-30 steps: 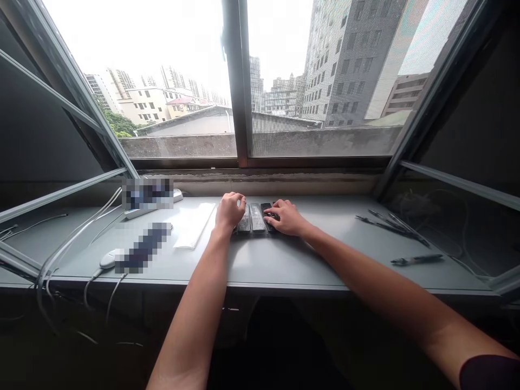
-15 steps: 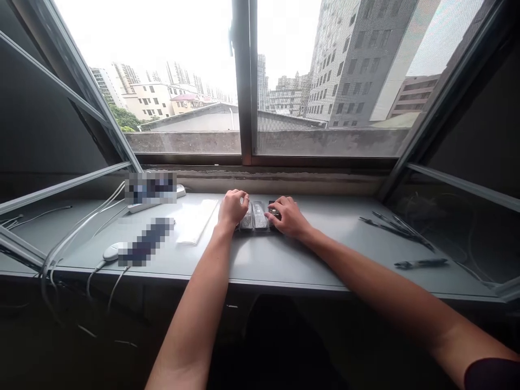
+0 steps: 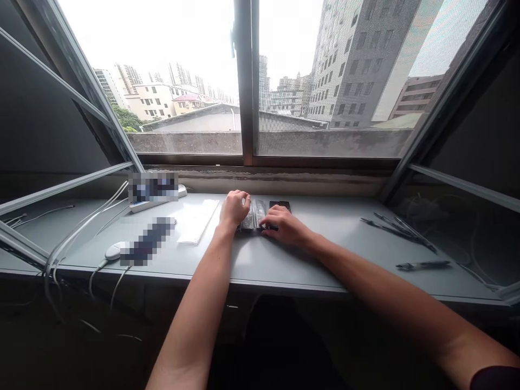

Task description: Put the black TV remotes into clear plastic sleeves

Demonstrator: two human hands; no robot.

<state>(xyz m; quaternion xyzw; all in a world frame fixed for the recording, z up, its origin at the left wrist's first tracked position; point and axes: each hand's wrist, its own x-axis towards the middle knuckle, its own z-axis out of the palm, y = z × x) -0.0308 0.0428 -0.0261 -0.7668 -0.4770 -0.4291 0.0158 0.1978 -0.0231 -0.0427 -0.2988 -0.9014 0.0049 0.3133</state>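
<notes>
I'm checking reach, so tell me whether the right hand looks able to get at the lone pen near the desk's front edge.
Likely yes: the pen lies uncovered, with no object showing between it and the right hand, though that hand is at a clear packet.

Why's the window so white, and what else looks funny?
In the head view, outdoors is far brighter than the room, so the sky through the window looks white; in the head view, glare whitens the white sheet, while under the table is almost black; in the head view, blocky patches cover two spots, and the clear packets show little detail.
</notes>
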